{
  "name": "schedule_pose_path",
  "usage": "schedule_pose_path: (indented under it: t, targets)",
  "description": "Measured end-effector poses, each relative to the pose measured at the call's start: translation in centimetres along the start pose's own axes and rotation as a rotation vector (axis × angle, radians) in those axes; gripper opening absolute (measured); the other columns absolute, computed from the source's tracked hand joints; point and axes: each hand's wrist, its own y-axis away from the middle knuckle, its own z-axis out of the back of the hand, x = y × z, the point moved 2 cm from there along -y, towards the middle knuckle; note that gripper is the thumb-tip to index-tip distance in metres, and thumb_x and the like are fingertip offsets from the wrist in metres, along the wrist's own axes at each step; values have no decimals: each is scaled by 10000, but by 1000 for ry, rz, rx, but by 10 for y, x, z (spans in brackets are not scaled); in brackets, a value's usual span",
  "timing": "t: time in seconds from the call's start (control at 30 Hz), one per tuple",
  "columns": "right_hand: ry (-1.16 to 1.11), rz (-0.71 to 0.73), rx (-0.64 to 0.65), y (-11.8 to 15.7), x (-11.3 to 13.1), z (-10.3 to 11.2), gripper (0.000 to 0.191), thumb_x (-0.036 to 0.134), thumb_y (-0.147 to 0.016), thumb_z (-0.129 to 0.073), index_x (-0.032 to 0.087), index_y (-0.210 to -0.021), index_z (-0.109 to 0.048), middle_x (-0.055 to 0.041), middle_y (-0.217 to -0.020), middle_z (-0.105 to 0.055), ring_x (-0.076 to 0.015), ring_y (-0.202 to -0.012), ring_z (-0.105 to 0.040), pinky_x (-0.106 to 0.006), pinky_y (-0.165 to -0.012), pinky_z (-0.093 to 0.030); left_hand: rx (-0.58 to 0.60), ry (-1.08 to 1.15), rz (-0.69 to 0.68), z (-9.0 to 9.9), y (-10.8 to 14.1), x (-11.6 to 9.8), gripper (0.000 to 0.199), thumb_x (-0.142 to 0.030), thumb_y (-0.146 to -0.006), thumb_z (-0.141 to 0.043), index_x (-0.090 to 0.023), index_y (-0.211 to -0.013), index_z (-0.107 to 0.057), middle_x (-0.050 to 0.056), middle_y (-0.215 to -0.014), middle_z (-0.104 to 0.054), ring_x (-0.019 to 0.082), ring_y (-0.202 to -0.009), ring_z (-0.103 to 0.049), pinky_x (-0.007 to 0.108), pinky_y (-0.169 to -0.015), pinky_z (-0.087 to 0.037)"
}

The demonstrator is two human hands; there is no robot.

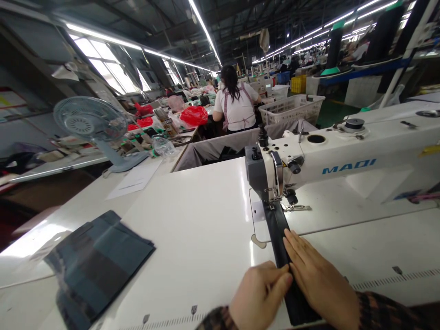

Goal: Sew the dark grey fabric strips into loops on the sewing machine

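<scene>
A black fabric strip (279, 238) runs from beneath the presser foot of a white sewing machine (347, 167) down toward the table's front edge. My left hand (259, 293) pinches the strip's left edge between thumb and bent fingers. On the other side, my right hand (318, 275) lies along the strip with its fingers stretched out and close together, fingertips on the right edge. Both hands are near each other, just short of the needle area. At the left of the table rests a stack of dark fabric pieces (103, 266).
A grey fan (91, 121) and a paper sheet (134, 181) are at the back left. Behind the table hangs a grey cloth bin (213, 149) with dark pieces inside. A person (237, 105) sits beyond it, beside a white basket (292, 110). Thread cones (333, 50) stand at the right.
</scene>
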Motion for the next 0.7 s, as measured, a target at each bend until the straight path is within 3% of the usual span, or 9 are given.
schedule_pose_path:
  t: [0.03, 0.1, 0.17, 0.23, 0.43, 0.7]
  targets:
    - [10, 8, 3, 0, 0, 0, 459, 203, -840, -353, 61, -1277, -343, -135, -1370, -248, -236, -1255, -231, -370, -978, -372, 3, 6, -41, 8, -9, 4, 317, -276, -871, -345, -203, -868, -653, 33, -805, -605, 128, -732, -602, 234, -682, -510]
    - [24, 18, 4, -1, -1, 0, 464, 209, -840, -355, 80, -1286, -334, -123, -1370, -255, -236, -1252, -239, -377, -974, -376, -84, -87, -97, 20, -29, 14, 304, -247, -877, -333, -183, -1035, -585, 73, -1063, -569, 159, -987, -548, 293, -871, -459]
    - [21, 25, 4, -2, -2, 1, 468, 234, -846, -355, 94, -1291, -328, -111, -1370, -258, -235, -1251, -242, -378, -967, -386, -157, -232, -138, 18, -44, 23, 362, -223, -875, -327, -146, -1215, -427, 120, -1268, -438, 196, -1181, -398, 372, -979, -372]
    - [9, 29, 2, -3, -3, 1, 472, 252, -847, -358, 98, -1292, -329, -110, -1372, -253, -234, -1253, -236, -375, -962, -392, -183, -362, -157, 6, -50, 30, 416, -207, -875, -312, -117, -1282, -313, 150, -1352, -327, 221, -1254, -277, 426, -999, -338]
    - [-44, 17, 23, -7, -3, -2, 490, 206, -825, -372, 76, -1294, -318, -121, -1371, -248, -226, -1262, -213, -365, -978, -374, -148, -509, -130, -27, -43, 31, 479, -66, -829, -263, -47, -1306, -226, 204, -1375, -246, 241, -1280, -139, 440, -991, -342]
    - [-112, 37, 71, -21, -7, -1, 505, 166, -819, -329, 30, -1302, -276, -146, -1383, -195, -231, -1272, -173, -377, -1007, -326, -121, -515, -84, -24, -46, 26, 518, -17, -788, -253, -18, -1305, -210, 217, -1365, -257, 232, -1281, -113, 428, -1007, -316]
